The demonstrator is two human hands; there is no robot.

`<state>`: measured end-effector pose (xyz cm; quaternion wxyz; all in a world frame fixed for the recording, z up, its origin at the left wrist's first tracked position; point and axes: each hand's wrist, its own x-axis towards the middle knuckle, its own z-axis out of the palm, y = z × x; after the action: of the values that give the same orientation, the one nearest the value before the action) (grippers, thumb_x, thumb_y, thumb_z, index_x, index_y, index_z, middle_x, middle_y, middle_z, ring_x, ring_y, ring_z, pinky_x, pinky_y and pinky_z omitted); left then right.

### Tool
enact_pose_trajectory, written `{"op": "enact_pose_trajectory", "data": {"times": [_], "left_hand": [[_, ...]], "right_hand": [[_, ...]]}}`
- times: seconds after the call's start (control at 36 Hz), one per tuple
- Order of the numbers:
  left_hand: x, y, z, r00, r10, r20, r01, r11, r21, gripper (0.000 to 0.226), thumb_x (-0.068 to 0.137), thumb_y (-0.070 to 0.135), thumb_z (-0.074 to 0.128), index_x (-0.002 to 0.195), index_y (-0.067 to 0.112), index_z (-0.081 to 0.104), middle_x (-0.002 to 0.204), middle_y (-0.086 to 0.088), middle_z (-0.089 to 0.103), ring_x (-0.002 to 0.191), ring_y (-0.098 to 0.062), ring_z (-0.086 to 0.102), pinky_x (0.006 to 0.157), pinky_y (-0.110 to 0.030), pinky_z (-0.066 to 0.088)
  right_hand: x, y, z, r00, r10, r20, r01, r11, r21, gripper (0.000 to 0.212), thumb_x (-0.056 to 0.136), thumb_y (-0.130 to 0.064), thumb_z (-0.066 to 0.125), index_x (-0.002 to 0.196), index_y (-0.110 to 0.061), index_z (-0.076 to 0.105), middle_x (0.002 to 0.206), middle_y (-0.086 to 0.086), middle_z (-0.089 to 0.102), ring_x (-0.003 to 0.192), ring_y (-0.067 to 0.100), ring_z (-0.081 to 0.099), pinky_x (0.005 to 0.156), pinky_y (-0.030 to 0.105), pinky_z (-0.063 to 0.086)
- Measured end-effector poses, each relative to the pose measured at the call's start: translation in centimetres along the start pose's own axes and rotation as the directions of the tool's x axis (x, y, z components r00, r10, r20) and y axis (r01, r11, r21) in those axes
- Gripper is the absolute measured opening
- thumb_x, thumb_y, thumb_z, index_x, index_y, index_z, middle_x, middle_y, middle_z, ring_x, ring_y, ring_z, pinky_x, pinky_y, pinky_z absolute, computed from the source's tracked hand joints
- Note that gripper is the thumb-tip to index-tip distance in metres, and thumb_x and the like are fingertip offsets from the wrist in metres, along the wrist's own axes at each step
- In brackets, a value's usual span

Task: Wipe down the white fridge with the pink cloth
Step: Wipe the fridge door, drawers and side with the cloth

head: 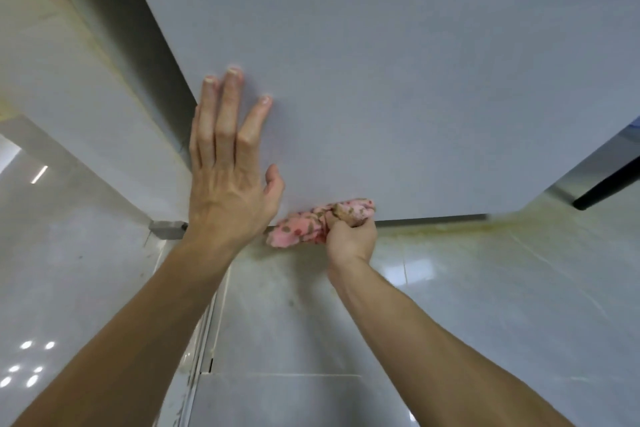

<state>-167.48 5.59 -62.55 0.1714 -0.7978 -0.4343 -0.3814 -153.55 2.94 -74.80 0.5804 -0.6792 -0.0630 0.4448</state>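
- We can't make out any text, label, brand, number or sign anywhere in this shot.
- The fridge (381, 80) door facing us is just plain white as far as we can see.
- The cloth (294, 232) has brownish spots on pink, which look to us like a pattern, not letters.
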Motion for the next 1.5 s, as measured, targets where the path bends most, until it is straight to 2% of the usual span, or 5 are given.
{"op": "enact_pose_trajectory", "data": {"times": [0.31, 0.67, 1.08, 1.28, 1.5], "left_hand": [[0.0, -0.4, -0.6, 0.999, 0.006, 0.038, -0.008, 0.999, 0.052, 0.087, 0.085, 0.010, 0.076, 0.158, 0.011, 0.028, 0.168, -0.015, 0.009, 0.158, -0.043, 0.009, 0.131, -0.052, 0.017], [-0.1, -1.2, -1.0, 0.998, -0.027, 0.051, 0.026, 0.999, 0.038, 0.093, 0.084, 0.016, 0.082, 0.158, 0.011, 0.026, 0.168, -0.014, 0.009, 0.157, -0.042, 0.009, 0.127, -0.061, 0.020], [-0.9, -1.5, -0.4, 0.996, -0.079, -0.036, 0.079, 0.997, -0.018, 0.091, 0.081, 0.005, 0.081, 0.156, 0.007, 0.030, 0.166, -0.020, 0.017, 0.157, -0.043, 0.017, 0.128, -0.056, 0.023], [-1.6, -2.5, -1.1, 0.978, -0.188, -0.086, 0.185, 0.982, -0.043, 0.082, 0.079, -0.014, 0.068, 0.154, -0.005, 0.037, 0.165, -0.027, 0.024, 0.157, -0.042, 0.022, 0.130, -0.048, 0.022], [-1.5, -3.0, -1.4, 0.985, -0.160, -0.066, 0.154, 0.984, -0.094, 0.080, 0.086, -0.011, 0.070, 0.156, -0.007, 0.033, 0.166, -0.024, 0.021, 0.158, -0.042, 0.022, 0.130, -0.049, 0.022]], "right_hand": [[5.7, -9.0, -12.5, 0.799, -0.499, -0.336, 0.440, 0.865, -0.239, 0.021, 0.092, -0.001, 0.061, 0.101, -0.012, 0.046, 0.104, 0.012, 0.060, 0.091, 0.020, 0.056, 0.094, 0.036, 0.051], [-0.3, -4.6, -6.1, 0.597, -0.802, 0.022, 0.727, 0.529, -0.437, 0.015, 0.092, 0.005, 0.061, 0.088, -0.008, 0.058, 0.093, 0.013, 0.057, 0.076, 0.002, 0.040, 0.076, 0.001, 0.033], [-6.3, 1.0, 5.4, 0.674, -0.720, 0.166, 0.720, 0.588, -0.368, 0.019, 0.084, 0.010, 0.060, 0.085, -0.009, 0.057, 0.090, 0.002, 0.057, 0.080, 0.008, 0.046, 0.070, 0.010, 0.036], [-10.2, 1.1, 8.8, 0.427, -0.823, 0.375, 0.887, 0.298, -0.354, 0.014, 0.088, -0.043, 0.056, 0.089, -0.031, 0.064, 0.101, 0.008, 0.060, 0.090, 0.019, 0.057, 0.080, 0.040, 0.050], [-8.8, -0.6, 6.2, 0.540, -0.763, 0.355, 0.838, 0.450, -0.309, 0.019, 0.092, -0.004, 0.064, 0.086, -0.017, 0.052, 0.088, -0.004, 0.054, 0.074, 0.006, 0.049, 0.064, 0.023, 0.042]]}}
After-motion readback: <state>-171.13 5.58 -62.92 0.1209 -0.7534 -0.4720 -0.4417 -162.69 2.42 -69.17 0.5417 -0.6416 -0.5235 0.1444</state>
